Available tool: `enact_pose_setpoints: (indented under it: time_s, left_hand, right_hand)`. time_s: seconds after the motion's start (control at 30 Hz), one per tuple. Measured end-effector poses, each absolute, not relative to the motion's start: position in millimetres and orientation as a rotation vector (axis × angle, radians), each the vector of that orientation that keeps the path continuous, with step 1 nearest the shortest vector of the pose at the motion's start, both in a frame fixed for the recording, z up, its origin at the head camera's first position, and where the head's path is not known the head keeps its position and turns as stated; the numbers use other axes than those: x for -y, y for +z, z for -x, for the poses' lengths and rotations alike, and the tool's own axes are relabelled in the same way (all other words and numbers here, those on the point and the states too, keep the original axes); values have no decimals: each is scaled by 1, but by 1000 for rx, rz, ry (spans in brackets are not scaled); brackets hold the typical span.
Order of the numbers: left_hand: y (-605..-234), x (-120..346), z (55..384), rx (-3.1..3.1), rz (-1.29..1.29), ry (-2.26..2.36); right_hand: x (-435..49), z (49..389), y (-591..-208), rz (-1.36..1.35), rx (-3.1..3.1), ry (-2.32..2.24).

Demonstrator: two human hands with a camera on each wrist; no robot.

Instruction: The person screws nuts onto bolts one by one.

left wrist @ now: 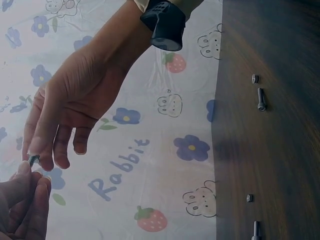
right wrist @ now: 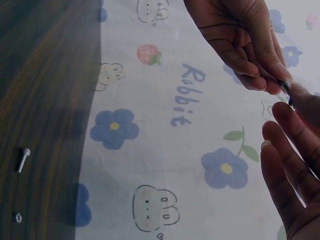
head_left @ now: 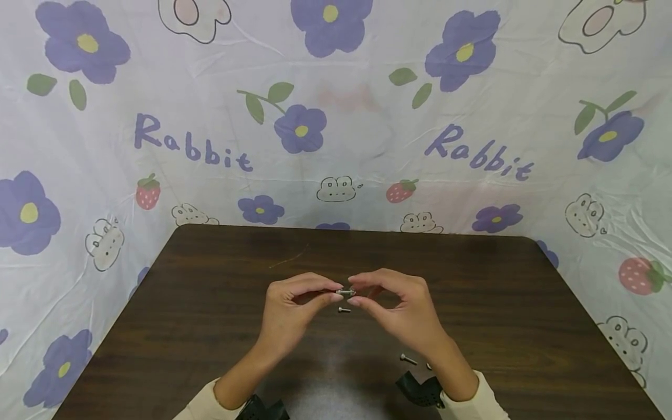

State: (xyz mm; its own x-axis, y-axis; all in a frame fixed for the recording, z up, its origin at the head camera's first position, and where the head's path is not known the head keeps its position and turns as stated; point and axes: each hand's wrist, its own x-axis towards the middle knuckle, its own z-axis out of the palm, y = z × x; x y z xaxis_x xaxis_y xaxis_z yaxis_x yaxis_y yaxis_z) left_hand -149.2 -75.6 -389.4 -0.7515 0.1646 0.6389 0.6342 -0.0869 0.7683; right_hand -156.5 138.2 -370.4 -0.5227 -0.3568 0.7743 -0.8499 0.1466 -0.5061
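My left hand (head_left: 289, 312) pinches a small metal bolt (head_left: 343, 292) between thumb and forefinger, level above the table. At the bolt's right end a small nut (head_left: 353, 293) sits between the thumb and forefinger of my right hand (head_left: 404, 303). In the left wrist view the threaded shank (left wrist: 33, 159) shows between the two hands' fingertips. The right wrist view shows the held bolt (right wrist: 286, 88) partly covered by fingers, with a blurred right fingertip against its end. The other right fingers are spread loosely.
On the dark wood table (head_left: 199, 326) a loose bolt (head_left: 343, 310) lies below the hands. Another bolt (head_left: 408, 359) lies near the right wrist, with a nut (head_left: 429, 366) partly hidden by the forearm. A second loose nut (left wrist: 250, 198) shows in the left wrist view. Patterned cloth (head_left: 367, 134) hangs behind.
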Motion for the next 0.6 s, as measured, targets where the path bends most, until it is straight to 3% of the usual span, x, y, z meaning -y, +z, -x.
enact_pose_setpoints:
  time_s: [0.6]
  left_hand:
    - [-390, 76, 149, 1863, 863, -1918]
  right_hand:
    - [-136, 156, -371, -1142, 1967, 1349]
